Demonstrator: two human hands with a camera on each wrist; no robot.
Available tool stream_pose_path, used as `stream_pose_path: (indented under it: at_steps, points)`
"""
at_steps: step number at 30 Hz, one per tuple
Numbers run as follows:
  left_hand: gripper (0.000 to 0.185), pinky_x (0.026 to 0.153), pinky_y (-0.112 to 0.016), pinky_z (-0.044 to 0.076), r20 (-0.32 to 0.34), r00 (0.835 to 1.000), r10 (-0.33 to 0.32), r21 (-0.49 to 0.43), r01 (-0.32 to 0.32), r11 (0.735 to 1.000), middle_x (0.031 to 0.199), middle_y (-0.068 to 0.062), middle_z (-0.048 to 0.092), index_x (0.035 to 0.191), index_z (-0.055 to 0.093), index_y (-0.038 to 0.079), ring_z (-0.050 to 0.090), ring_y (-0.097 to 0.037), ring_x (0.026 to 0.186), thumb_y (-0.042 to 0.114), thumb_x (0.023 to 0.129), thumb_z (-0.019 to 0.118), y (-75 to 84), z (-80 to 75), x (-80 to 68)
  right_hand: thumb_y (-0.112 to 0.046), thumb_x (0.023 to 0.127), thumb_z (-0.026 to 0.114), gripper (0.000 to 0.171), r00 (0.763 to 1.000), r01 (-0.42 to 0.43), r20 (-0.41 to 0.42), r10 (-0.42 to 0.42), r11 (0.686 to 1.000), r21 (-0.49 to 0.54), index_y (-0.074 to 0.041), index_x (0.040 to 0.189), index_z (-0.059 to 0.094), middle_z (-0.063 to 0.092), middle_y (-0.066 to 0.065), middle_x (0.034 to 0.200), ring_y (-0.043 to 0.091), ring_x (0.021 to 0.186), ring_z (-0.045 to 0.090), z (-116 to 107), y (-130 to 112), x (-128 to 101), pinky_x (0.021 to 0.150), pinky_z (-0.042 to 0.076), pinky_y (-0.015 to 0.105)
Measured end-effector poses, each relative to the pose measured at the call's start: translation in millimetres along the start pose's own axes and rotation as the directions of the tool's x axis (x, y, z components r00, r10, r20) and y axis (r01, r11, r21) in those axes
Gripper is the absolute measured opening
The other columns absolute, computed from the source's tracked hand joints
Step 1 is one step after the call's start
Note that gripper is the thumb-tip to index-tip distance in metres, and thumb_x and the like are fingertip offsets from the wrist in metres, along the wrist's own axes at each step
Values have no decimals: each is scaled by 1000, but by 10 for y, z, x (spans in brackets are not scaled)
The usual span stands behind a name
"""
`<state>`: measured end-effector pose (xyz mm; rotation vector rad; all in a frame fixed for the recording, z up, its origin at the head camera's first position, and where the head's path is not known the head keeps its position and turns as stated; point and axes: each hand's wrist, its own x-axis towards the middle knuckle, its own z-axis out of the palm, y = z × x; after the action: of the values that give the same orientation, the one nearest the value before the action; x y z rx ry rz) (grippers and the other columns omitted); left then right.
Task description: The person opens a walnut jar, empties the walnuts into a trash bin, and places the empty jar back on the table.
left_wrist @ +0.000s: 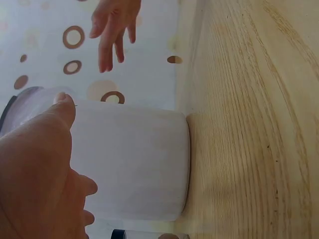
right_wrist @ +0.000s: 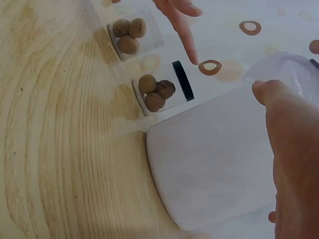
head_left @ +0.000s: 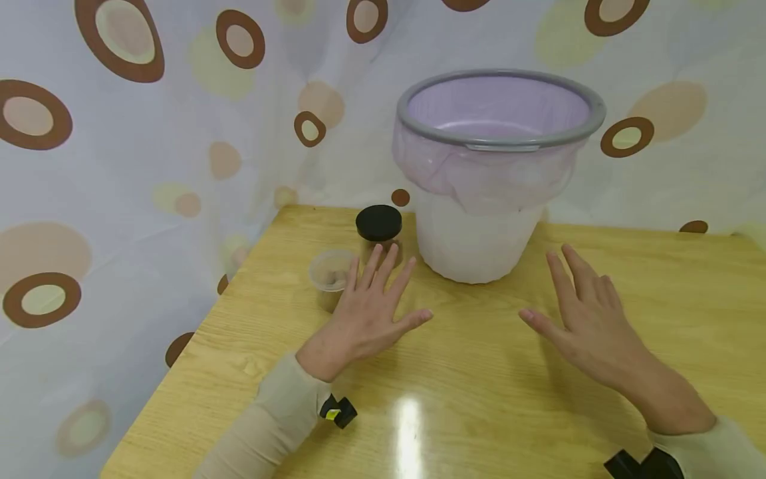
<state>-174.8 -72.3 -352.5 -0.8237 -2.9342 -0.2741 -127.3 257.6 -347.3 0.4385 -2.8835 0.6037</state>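
Observation:
My left hand (head_left: 368,326) is spread palm down above the table, its fingers straight and overlapping two clear jars in the head view. One jar (head_left: 379,225) has a black lid; the other jar (head_left: 326,285) beside it has a clear top. In the right wrist view, three round brown walnut-like balls (right_wrist: 155,93) show in the black-lidded jar, and similar balls (right_wrist: 128,45) in the other. My right hand (head_left: 598,336) hovers right of the white bin (head_left: 473,246), fingers extended and thumb apart. Neither hand holds anything.
The bin stands at the back of the wooden table (head_left: 467,372), with a thin purple bag (head_left: 485,176) folded over its top under a grey ring (head_left: 509,141). A patterned cloth (head_left: 179,133) hangs behind and to the left. The table's left edge slants toward me.

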Motion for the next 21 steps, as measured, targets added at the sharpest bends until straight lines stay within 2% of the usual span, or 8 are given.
stream_pose_path:
  at_steps: [3,6,10,16,21]
  points:
    - [84,121,-61,0,-13,1000,-3,0,3,1000,168,-8,2,161,10,26,-5,-30,155,75,95,27,-20,-15,-1,-44,100,53,90,999,24,-23,-23,999,48,-13,160,-6,-7,20,166,55,145,9,25,-25,25,116,-4,67]
    - [84,121,-61,0,-13,1000,-15,-9,15,1000,168,-8,1,161,11,25,-5,-29,155,75,95,26,-49,-33,-10,-41,99,56,90,998,42,-42,-37,993,111,-13,160,-3,-1,21,165,56,145,10,63,-52,54,113,4,71]
    - [84,122,-58,-2,-22,999,-29,-20,29,999,169,-8,-1,161,12,26,-8,-27,155,75,95,27,-94,-53,-27,-38,99,58,89,999,47,-20,-44,977,208,-16,161,-2,1,19,165,55,145,11,130,-119,102,105,15,77]
    - [80,123,-56,-1,-44,999,-28,-23,27,999,168,-8,-1,161,14,25,-9,-25,155,71,97,31,-159,-65,-48,-34,99,59,87,998,55,18,-64,945,321,-20,161,-1,4,19,164,50,146,13,280,-247,150,103,21,77]
    - [76,122,-58,3,-63,997,-47,-12,47,999,168,-9,0,160,20,21,0,-31,155,64,99,37,-222,-98,-58,-32,99,60,84,996,77,21,-91,922,379,-19,160,4,7,18,162,46,147,14,436,-340,199,105,22,75]
